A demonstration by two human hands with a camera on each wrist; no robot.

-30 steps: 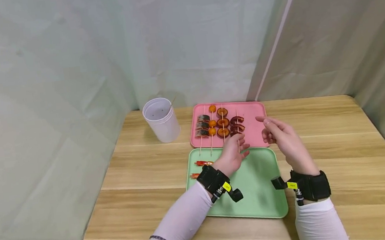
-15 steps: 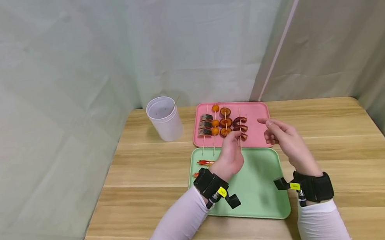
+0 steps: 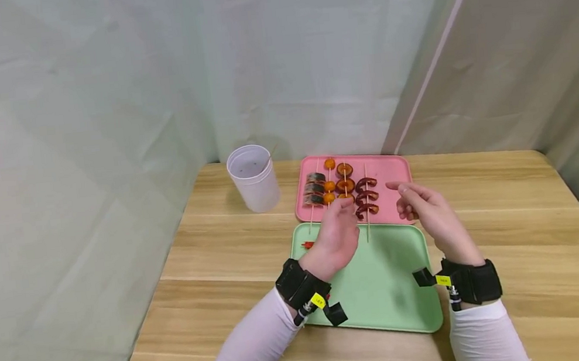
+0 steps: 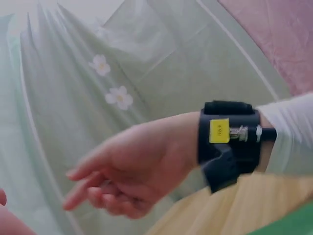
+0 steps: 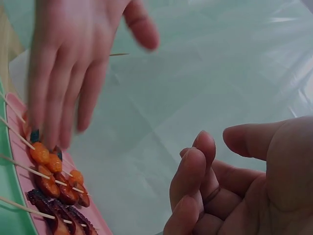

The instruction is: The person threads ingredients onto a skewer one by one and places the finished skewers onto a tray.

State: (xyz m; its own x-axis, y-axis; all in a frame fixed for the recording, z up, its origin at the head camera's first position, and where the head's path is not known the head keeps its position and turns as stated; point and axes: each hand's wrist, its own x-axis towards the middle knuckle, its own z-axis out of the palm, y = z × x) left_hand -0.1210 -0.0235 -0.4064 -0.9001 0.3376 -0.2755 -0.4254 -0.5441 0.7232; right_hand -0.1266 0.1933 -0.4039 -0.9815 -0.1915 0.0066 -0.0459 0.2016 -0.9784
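Note:
My left hand hovers over the left part of the green tray, its fingers straight and holding nothing. Just right of it lies a skewer of dark curled tentacle pieces on the pink tray, its stick reaching over the green tray. Beside that are a skewer of round mushroom-like slices, one of orange balls and one of grey-skinned fish chunks. My right hand hangs right of the trays, fingers loosely bent, nothing in it. A red shrimp tail shows beyond my left hand.
A white cup with a thin stick leaning in it stands left of the pink tray. Both trays rest on the wooden table. A pale curtain hangs behind the table's back edge.
My left hand has drawn away to the left from the tentacle skewer, leaving it on the pink tray. The right hand stays nearly in place. The head view has shifted slightly.

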